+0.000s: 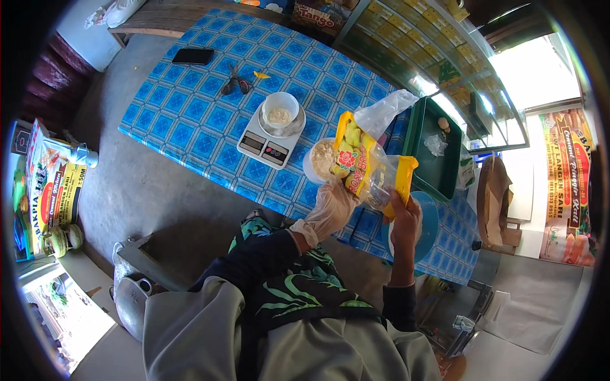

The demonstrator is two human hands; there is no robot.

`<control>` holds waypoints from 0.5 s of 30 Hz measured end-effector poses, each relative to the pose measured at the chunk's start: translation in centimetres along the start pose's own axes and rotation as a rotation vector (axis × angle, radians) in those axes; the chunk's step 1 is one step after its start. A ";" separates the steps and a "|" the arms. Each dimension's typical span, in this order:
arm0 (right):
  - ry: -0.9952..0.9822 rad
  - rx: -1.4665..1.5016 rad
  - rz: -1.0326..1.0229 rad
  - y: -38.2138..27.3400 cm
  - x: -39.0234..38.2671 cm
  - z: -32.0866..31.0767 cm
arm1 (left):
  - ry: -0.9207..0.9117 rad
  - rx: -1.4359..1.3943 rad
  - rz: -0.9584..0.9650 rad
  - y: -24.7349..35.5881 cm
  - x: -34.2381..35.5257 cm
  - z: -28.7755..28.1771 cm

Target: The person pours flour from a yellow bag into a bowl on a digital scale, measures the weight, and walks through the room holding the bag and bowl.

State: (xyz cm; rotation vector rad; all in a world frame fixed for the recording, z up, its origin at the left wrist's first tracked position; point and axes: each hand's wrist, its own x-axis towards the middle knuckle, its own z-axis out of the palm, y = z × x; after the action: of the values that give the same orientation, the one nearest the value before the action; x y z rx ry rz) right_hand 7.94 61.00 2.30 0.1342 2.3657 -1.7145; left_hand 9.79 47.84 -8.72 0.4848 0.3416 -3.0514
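Note:
My left hand, in a thin whitish glove, is closed at the lower edge of a yellow and clear plastic bag; its fingertips are partly hidden. My bare right hand grips the bag's yellow right end. Beside the bag's left side, partly behind my gloved fingers, stands a white tub of pale powder. To the left, a digital kitchen scale carries a white bowl with a little powder inside. A clear plastic bag lies past the yellow one's top.
Blue checked cloth covers the table. Scissors, a yellow scrap and a black phone lie toward the far left. At right are a green tray, a teal bowl and a glass display case.

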 end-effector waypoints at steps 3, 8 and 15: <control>0.007 -0.048 0.012 -0.5 0.1 0.1 | -0.025 -0.015 -0.016 -0.3 -0.5 -0.5; 0.050 -0.061 0.017 -1.1 -0.4 0.4 | -0.002 0.059 0.002 -0.6 -0.7 -0.5; 0.063 -0.037 -0.044 -0.8 -0.1 -0.4 | 0.009 -0.071 -0.093 -0.5 -0.2 -0.7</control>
State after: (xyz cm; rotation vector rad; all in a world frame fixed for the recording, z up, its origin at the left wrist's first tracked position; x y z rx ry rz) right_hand 7.88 61.16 3.18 0.1328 2.4622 -1.7093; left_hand 10.15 48.45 -9.23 0.4923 0.4844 -3.1144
